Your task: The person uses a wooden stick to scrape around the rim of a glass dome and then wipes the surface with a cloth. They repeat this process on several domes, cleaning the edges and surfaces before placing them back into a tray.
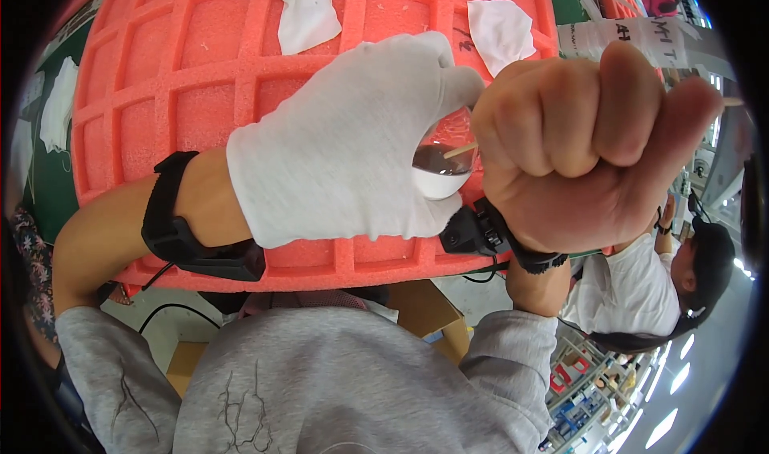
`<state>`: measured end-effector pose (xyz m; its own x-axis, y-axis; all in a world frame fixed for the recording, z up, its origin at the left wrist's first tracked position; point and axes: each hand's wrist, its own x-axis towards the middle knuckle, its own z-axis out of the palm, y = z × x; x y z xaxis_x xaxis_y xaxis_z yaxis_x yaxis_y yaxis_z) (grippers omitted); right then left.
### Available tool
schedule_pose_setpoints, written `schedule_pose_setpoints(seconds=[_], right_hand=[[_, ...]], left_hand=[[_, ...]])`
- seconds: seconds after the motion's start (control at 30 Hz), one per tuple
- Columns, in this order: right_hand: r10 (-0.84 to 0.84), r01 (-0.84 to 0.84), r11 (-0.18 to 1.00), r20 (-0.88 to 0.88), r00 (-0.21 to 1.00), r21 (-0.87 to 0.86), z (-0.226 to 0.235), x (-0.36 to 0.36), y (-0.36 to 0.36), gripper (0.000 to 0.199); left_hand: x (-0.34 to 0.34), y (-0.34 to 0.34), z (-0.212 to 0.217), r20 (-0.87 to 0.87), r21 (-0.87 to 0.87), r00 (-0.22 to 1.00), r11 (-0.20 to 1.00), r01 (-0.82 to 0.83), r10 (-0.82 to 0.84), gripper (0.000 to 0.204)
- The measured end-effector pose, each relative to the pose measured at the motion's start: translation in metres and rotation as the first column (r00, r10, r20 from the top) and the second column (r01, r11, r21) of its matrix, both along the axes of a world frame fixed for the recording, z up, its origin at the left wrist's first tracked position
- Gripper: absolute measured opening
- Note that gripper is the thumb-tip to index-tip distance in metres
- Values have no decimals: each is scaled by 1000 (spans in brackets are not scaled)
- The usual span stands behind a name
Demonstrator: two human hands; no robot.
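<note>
Nearest me: right hand (573,125), bare, fingers curled into a fist around a thin wooden stick (460,151). Stick passes through the fist: one end sticks out past the far side, the other points at the work. Left hand (344,137), in a white glove, has thumb and fingers curved around a glossy piece (442,161), pinching it by the edge as far as I can see. That piece sits between the two hands, over the tray.

Status: mid-job, I'd say. Done: piece picked up, stick brought up to it. Left: piece not set down, stick not put aside. Can't tell if the stick tip touches or just overlaps it, nor how much of the surface has been worked.

Materials: glove is soft, matte knit, wrinkled at the thumb. Piece is smooth, rounded, mirror-like, dark above and white below; the white may be reflected glove. Black straps on both wrists, a boxy unit on each.

Below: pink foam tray (216,69), grainy, moulded into square pockets with thick ribs. Two limp white cloths, one upper middle (308,13), another upper right (502,33).

Further off: co-worker (629,290) in a white top, dark cap; racks with blue and red bins behind.
</note>
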<state>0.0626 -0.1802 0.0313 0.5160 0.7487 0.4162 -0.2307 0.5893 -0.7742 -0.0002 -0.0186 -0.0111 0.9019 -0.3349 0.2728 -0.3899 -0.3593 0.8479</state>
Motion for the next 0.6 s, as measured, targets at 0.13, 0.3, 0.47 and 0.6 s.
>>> schedule_pose_setpoints(seconds=[0.13, 0.3, 0.47, 0.6], right_hand=[[27, -27, 1000, -23, 999, 12, 2, 2, 0, 53], [17, -17, 1000, -47, 999, 10, -3, 6, 3, 53], [74, -74, 997, -21, 997, 11, 4, 3, 4, 53], [34, -27, 997, 100, 994, -70, 0, 2, 7, 54]], left_hand=[[2, -1, 0, 25, -44, 1000, 999, -12, 13, 40], [2, 0, 0, 32, -2, 999, 1000, -12, 12, 40], [4, 1, 2, 1, 3, 1000, 1000, 13, -13, 41], [4, 3, 2, -4, 10, 999, 999, 42, -42, 43]])
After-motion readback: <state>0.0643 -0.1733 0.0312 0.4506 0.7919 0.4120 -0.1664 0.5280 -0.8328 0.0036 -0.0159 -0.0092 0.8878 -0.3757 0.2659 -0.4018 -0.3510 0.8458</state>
